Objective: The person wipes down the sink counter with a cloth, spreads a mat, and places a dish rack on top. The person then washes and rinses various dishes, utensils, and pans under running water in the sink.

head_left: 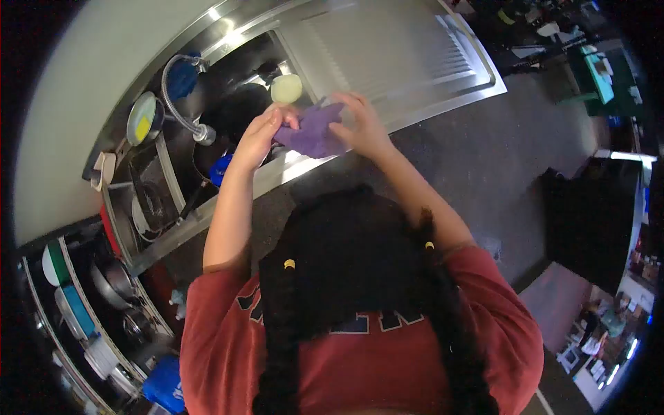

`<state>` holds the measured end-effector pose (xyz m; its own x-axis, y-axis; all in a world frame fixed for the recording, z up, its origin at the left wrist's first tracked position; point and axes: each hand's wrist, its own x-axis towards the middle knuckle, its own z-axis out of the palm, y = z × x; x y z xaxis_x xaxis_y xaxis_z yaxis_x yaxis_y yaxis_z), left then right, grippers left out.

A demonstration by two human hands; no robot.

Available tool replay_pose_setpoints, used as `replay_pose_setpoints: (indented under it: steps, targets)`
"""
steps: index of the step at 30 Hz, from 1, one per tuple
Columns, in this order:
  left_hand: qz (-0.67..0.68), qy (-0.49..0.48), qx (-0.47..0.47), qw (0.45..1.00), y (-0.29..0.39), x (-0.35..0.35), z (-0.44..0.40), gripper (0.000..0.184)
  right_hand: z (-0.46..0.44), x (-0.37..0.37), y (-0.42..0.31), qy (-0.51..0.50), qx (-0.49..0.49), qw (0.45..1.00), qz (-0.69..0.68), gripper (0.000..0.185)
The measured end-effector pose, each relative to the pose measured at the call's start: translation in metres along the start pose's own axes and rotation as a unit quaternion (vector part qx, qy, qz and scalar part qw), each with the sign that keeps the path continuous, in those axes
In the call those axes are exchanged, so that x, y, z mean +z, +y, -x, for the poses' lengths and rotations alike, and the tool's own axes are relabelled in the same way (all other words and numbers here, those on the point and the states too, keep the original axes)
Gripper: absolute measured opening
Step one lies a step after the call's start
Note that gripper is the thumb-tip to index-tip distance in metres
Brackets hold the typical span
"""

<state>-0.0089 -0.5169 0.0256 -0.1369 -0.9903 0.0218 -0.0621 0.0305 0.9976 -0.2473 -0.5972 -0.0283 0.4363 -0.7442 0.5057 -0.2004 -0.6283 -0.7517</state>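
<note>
A purple cloth (315, 131) is bunched between my two hands, above the front edge of the steel sink counter. My left hand (261, 135) is closed on its left side, with the fingers curled over the top. On the other side, my right hand (361, 126) grips the cloth between thumb and fingers. Whether something lies inside the folds I cannot tell. Just beyond the cloth, near the basin's edge, is a pale yellow rounded object (286, 88), perhaps a cup or bowl.
A flexible faucet (168, 90) arches over the sink on the left. Pans and a dish with a yellow sponge (142, 128) stand around it. The ribbed steel drainboard (394, 48) extends right. Shelves with pots (114, 282) stand at lower left, and a dark cabinet (588, 221) at right.
</note>
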Motion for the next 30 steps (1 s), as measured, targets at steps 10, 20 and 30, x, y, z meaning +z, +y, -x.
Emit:
replay_pose_setpoints:
  steps: [10, 20, 30]
  targets:
    - [-0.358, 0.149, 0.039, 0.921, -0.002, -0.004, 0.023, 0.04, -0.015, -0.041, 0.003, -0.129, 0.176, 0.969, -0.114, 0.02]
    - [0.007, 0.137, -0.149, 0.979, -0.032, -0.001, 0.002, 0.048, -0.025, -0.035, -0.034, 0.053, 0.221, 0.973, -0.045, 0.026]
    - [0.279, 0.116, -0.254, 0.919, -0.018, 0.046, -0.062, 0.069, 0.04, -0.038, -0.059, -0.107, 0.255, 0.961, -0.026, 0.042]
